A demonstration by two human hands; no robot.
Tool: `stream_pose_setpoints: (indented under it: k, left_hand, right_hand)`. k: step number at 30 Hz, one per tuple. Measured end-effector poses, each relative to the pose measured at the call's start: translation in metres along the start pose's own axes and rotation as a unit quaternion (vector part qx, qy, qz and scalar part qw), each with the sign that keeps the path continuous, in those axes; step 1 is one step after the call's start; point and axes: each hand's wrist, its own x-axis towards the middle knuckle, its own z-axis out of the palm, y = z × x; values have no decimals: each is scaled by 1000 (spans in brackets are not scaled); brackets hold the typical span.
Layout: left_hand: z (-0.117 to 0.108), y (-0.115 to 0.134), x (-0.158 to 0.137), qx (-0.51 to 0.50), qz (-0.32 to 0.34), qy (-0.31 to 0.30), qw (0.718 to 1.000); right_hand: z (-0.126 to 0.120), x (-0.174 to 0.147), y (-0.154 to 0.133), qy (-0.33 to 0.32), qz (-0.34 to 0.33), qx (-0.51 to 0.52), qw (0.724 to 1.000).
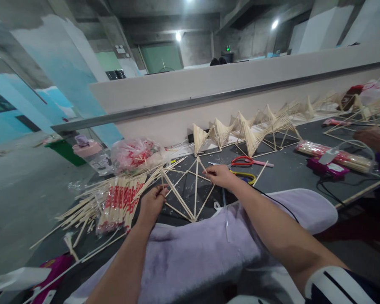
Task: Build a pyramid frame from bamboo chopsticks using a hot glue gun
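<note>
An open frame of pale wooden sticks (195, 190), joined in triangles, stands at the front of the dark table between my hands. My left hand (152, 203) is closed, its thumb and fingertips pinching the frame's left side. On the other side, my right hand (221, 175) has its fingertips pinched on a stick of the frame near the top right. Exactly what lies between the fingertips is partly hidden. Close to my right hand lie red-handled scissors (242, 161) and a yellow-handled tool (245, 177), partly covered by my forearm.
Loose sticks (82, 207) and red-printed packets (120, 200) lie left, near a plastic bag (136, 154) and a pink-lidded bottle (91, 154). Finished-looking stick models (250, 135) line the back. At right are a stick bundle (335, 156), a purple device (327, 167) and another person's hand (375, 139).
</note>
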Motion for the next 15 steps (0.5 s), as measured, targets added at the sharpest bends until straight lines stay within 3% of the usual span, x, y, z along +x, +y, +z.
stream_pose_setpoints:
  k: [2, 6, 8, 11, 13, 15]
  left_hand:
    - [-1, 0, 0, 7, 22, 18, 1000]
    - [-10, 6, -7, 33, 59, 127, 990]
    - [-16, 13, -14, 41, 67, 130, 988]
    - [-18, 23, -27, 52, 97, -15, 994]
    - [-13, 29, -34, 73, 119, -132, 981]
    - [-5, 34, -40, 100, 140, -203, 964]
  right_hand:
    - [0, 0, 0, 2, 0, -10, 1000]
    - [0, 0, 1, 11, 0, 0, 1000]
    - [-1, 0, 1, 23, 3, 11, 1000]
    - [-3, 1, 2, 56, 22, 16, 998]
    - [-4, 2, 2, 88, 34, 19, 995]
    - [-6, 2, 1, 116, 34, 22, 992]
